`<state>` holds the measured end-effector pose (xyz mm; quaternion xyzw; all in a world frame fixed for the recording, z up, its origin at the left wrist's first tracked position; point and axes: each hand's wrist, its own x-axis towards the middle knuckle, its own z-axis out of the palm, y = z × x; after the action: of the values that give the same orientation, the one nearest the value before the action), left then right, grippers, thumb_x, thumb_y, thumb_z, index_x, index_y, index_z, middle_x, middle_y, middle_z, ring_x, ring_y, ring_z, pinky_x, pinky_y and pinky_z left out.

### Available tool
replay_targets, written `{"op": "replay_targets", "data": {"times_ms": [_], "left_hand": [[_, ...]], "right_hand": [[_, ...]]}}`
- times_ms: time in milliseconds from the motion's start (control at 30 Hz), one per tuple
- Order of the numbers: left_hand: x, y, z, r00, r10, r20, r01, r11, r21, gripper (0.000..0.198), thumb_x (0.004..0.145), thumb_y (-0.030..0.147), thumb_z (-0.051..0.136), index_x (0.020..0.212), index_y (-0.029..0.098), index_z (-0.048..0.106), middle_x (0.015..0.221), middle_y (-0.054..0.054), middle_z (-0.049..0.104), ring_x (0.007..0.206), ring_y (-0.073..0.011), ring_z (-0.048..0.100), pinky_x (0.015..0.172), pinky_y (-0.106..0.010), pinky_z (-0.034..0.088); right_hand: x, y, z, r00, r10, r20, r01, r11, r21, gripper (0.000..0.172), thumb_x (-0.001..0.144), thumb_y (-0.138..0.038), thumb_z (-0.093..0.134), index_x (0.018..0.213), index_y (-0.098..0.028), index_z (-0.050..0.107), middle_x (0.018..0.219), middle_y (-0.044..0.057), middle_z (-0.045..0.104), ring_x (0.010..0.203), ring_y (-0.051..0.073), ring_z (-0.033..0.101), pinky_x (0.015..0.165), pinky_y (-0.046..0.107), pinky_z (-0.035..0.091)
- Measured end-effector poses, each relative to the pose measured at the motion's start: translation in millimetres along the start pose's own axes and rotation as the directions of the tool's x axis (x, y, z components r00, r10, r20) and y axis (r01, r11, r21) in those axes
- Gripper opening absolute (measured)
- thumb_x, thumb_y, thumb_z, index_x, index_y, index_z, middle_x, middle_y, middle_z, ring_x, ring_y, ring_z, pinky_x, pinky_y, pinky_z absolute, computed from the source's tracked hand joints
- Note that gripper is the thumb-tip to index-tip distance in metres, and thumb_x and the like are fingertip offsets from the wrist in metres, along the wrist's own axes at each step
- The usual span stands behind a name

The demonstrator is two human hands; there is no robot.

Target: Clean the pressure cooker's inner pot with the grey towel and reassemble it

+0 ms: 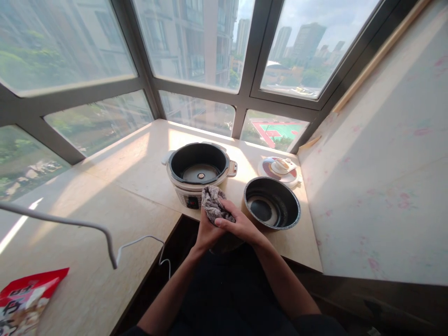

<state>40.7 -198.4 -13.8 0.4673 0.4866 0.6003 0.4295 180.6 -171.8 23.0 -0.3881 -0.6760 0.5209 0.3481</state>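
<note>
A crumpled grey-brown cloth [214, 201] is bunched between my two hands, in front of the cooker. My left hand [207, 228] grips it from below and the left, its fingers mostly hidden behind the cloth. From the right, my right hand [241, 224] closes on the same cloth, thumb across its lower edge. Just beyond stands a white electric cooker [180, 195], lidless, with a dark interior and a round metal piece at its bottom centre. To the right of my hands rests a dark inner pot [290, 205], open at the top.
Behind the inner pot lies the cooker lid [280, 167] with its handle up. A red food bag [31, 298] lies at the lower left. A white cable [87, 224] crosses the left counter [115, 219]. Windows rise behind; a floral wall [378, 196] bounds the right.
</note>
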Motion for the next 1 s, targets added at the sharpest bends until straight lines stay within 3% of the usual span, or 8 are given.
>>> {"op": "replay_targets", "data": {"times_ms": [133, 233, 367, 467, 567, 633, 767, 1000], "left_hand": [[-1, 1, -0.7, 0.988, 0.002, -0.157, -0.005, 1.0, -0.02, 0.066, 0.054, 0.037, 0.087, 0.113, 0.018, 0.066, 0.103, -0.008, 0.072, 0.096, -0.0306, 0.071, 0.088, -0.045, 0.06], [-1, 4, -3.7, 0.973, -0.026, -0.23, 0.022, 1.0, -0.02, 0.061, 0.049, 0.036, 0.09, 0.103, 0.017, 0.069, 0.097, -0.007, 0.074, 0.089, -0.0295, 0.072, 0.082, -0.043, 0.061], [5, 7, -8.3, 0.911, -0.025, -0.412, 0.028, 1.0, 0.001, 0.055, 0.052, 0.037, 0.092, 0.098, 0.016, 0.071, 0.099, -0.008, 0.076, 0.088, -0.027, 0.073, 0.086, -0.045, 0.06], [8, 7, -9.3, 0.821, 0.018, -0.571, -0.03, 0.999, -0.012, 0.058, 0.052, 0.036, 0.092, 0.101, 0.016, 0.071, 0.105, -0.008, 0.076, 0.095, -0.0268, 0.073, 0.094, -0.047, 0.057], [7, 8, -5.4, 0.749, 0.043, -0.661, -0.072, 0.997, -0.017, 0.062, 0.053, 0.035, 0.092, 0.107, 0.015, 0.07, 0.112, -0.008, 0.075, 0.103, -0.027, 0.071, 0.101, -0.047, 0.053], [4, 9, -0.2, 0.752, 0.055, -0.657, -0.078, 0.997, -0.007, 0.06, 0.058, 0.035, 0.091, 0.11, 0.016, 0.07, 0.115, -0.008, 0.075, 0.107, -0.0259, 0.07, 0.104, -0.045, 0.052], [-7, 12, 12.2, 0.819, -0.007, -0.574, -0.015, 0.999, -0.034, 0.052, 0.063, 0.037, 0.089, 0.106, 0.016, 0.07, 0.111, -0.007, 0.075, 0.1, -0.0245, 0.071, 0.099, -0.044, 0.054], [-18, 10, 18.8, 0.934, -0.288, -0.21, 0.238, 0.943, -0.232, 0.048, 0.072, 0.045, 0.079, 0.108, 0.014, 0.07, 0.102, -0.008, 0.074, 0.1, -0.0271, 0.071, 0.091, -0.037, 0.056]], "right_hand": [[-7, -13, 10, 0.996, -0.078, -0.037, 0.067, 0.971, -0.231, 0.065, 0.087, -0.053, 0.07, 0.146, -0.027, 0.058, 0.143, 0.011, 0.059, 0.14, 0.034, 0.044, 0.121, 0.056, 0.029], [-19, -19, 13, 0.988, -0.151, -0.045, 0.131, 0.946, -0.295, 0.067, 0.09, -0.05, 0.068, 0.152, -0.029, 0.05, 0.153, 0.012, 0.048, 0.145, 0.032, 0.039, 0.121, 0.054, 0.029], [-38, -4, 6, 0.944, -0.221, -0.246, 0.162, 0.958, -0.239, 0.057, 0.095, -0.047, 0.063, 0.148, -0.029, 0.053, 0.157, 0.011, 0.043, 0.148, 0.029, 0.037, 0.123, 0.05, 0.028], [-52, 21, 1, 0.92, -0.08, -0.385, 0.066, 0.997, -0.049, 0.055, 0.095, -0.052, 0.06, 0.143, -0.026, 0.056, 0.15, 0.012, 0.052, 0.142, 0.03, 0.046, 0.12, 0.052, 0.034], [-61, 43, 6, 0.94, 0.18, -0.289, -0.1, 0.958, 0.269, 0.072, 0.088, -0.065, 0.064, 0.147, -0.025, 0.05, 0.151, 0.015, 0.051, 0.142, 0.033, 0.046, 0.116, 0.053, 0.04], [-61, 47, 12, 0.945, 0.264, -0.195, -0.157, 0.886, 0.436, 0.083, 0.082, -0.069, 0.069, 0.15, -0.026, 0.045, 0.157, 0.014, 0.046, 0.146, 0.033, 0.042, 0.118, 0.052, 0.038], [-50, 33, 25, 0.966, 0.202, -0.163, -0.071, 0.808, 0.585, 0.087, 0.076, -0.063, 0.078, 0.149, -0.03, 0.044, 0.156, 0.009, 0.048, 0.145, 0.032, 0.045, 0.12, 0.048, 0.037], [-22, 19, 22, 0.938, 0.205, -0.279, 0.011, 0.787, 0.617, 0.109, 0.056, -0.056, 0.094, 0.149, -0.025, 0.045, 0.142, 0.012, 0.061, 0.136, 0.037, 0.054, 0.119, 0.051, 0.038]]}}
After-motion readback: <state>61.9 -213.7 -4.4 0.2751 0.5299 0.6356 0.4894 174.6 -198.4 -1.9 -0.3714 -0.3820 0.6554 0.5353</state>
